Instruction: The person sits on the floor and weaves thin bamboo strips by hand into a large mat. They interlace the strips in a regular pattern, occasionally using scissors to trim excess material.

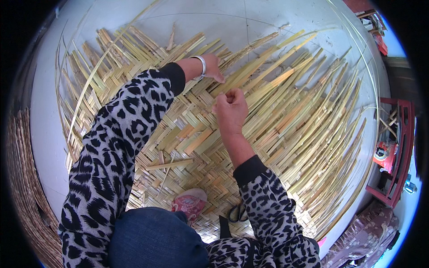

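The work in hand is a woven mat (221,178) of flat, pale yellow-green strips, which lies on the grey floor (196,24) and fills the middle of the frame, partly under the person. The left hand (214,69), with a silver bracelet (202,67) at its wrist, is in the upper middle, its fingers reaching down to the strips at the edge of the weave; they are kept rather narrow, but I cannot tell whether they grip one. The right hand (232,109) is just below and to the right of it, its fingers curled in closely; perhaps a strip is pinched there, but the fingertips are too hidden to be sure. As I judge it, the work is well advanced but not finished: from the centre to the lower middle, the slanting pattern is already closed, while on the right side many long strips (308,120) lie loose and not yet crossed, and in the upper left the strip ends (107,44) stick out untrimmed. Short cut pieces (170,165) rest on the woven part, at the left of centre. Near the lower middle are a pink shoe (191,201) and what seem to be dark scissors (230,215).
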`<state>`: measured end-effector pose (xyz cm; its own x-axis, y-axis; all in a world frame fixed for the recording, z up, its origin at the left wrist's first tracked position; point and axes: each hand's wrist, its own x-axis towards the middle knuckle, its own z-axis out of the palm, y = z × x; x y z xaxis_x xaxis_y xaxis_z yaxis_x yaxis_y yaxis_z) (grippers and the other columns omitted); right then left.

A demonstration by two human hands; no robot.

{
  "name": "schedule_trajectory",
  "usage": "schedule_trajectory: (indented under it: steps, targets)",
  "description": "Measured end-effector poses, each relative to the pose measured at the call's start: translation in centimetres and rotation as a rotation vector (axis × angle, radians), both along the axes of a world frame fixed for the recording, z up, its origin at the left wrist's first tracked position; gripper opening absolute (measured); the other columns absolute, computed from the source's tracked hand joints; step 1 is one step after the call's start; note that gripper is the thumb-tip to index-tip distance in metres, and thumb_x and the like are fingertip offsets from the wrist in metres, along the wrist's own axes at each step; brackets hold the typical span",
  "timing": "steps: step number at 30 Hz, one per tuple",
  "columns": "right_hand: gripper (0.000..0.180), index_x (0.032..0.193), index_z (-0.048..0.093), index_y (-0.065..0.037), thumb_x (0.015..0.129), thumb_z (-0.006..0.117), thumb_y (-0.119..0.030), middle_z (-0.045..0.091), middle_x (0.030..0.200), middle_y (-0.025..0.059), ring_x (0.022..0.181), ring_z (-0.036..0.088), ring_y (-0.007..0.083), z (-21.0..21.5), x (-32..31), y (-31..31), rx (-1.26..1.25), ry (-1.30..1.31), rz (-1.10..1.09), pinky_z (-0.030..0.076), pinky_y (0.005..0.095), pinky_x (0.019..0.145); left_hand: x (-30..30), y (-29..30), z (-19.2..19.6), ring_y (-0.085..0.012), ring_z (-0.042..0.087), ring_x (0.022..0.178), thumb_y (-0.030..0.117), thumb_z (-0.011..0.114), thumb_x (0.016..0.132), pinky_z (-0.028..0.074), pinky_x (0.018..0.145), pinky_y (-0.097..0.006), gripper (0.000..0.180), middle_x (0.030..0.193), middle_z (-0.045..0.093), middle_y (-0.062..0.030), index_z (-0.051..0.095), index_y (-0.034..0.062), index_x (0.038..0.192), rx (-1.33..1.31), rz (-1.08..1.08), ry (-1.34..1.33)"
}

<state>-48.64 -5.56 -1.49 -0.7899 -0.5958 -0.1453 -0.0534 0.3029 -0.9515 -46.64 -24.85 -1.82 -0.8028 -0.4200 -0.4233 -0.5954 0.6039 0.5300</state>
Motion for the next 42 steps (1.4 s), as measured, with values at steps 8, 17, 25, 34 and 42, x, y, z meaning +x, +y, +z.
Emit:
schedule_trajectory:
  steps: [8,17,25,34,42]
  targets:
    - [0.011,0.086,0.051,-0.003,0.087,0.061,-0.005,0.052,0.07,0.0009,0.056,0.053,0.0066,0.3,0.6,1.1,-0.143,-0.028,0.028,0.048,0.0239,0.049,-0.1,-0.5,2.3,-0.0253,0.062,0.079,0.046,0.088,0.059,0.049,0.067,-0.041,0.067,0.084,0.065,-0.0169,0.061,-0.0072,0.089,0.255,0.018,-0.124]
    - [0.009,0.09,0.056,-0.004,0.085,0.063,-0.007,0.059,0.073,0.0033,0.059,0.057,0.0108,-2.4,-0.4,-0.9,-0.005,0.013,0.08,0.049,0.0266,0.052,2.7,-0.8,1.6,-0.0224,0.062,0.09,0.047,0.087,0.062,0.048,0.085,-0.034,0.079,0.101,0.069,-0.0147,0.062,-0.0097,0.111,0.258,0.069,0.065]
    - [0.017,0.1,0.065,-0.009,0.082,0.065,-0.011,0.066,0.085,0.0092,0.076,0.066,0.023,-2.8,-1.1,-0.5,0.124,0.275,0.253,0.051,0.0324,0.072,4.9,0.4,0.8,-0.0131,0.061,0.094,0.026,0.079,0.079,0.047,0.086,-0.027,0.053,0.105,0.068,-0.0063,0.061,0.0004,0.123,0.916,0.378,0.428]
    - [0.015,0.097,0.063,-0.009,0.082,0.064,-0.007,0.061,0.092,0.0122,0.079,0.063,0.0315,-2.5,-0.6,-0.2,0.102,0.496,0.27,0.052,0.0375,0.072,8.6,1.4,-0.5,-0.0151,0.063,0.069,0.012,0.064,0.08,0.05,0.067,-0.03,0.018,0.081,0.071,-0.0041,0.074,0.0098,0.095,0.128,0.629,0.518]
    - [0.014,0.096,0.06,-0.007,0.084,0.053,-0.008,0.057,0.097,0.0143,0.086,0.063,0.0375,0.4,-0.9,-0.6,0.438,0.684,0.643,0.052,0.048,0.07,10.7,2.2,-1.5,-0.0146,0.063,0.068,0.012,0.065,0.081,0.05,0.065,-0.028,0.017,0.08,0.07,-0.0056,0.073,0.0097,0.095,-0.038,0.664,0.534]
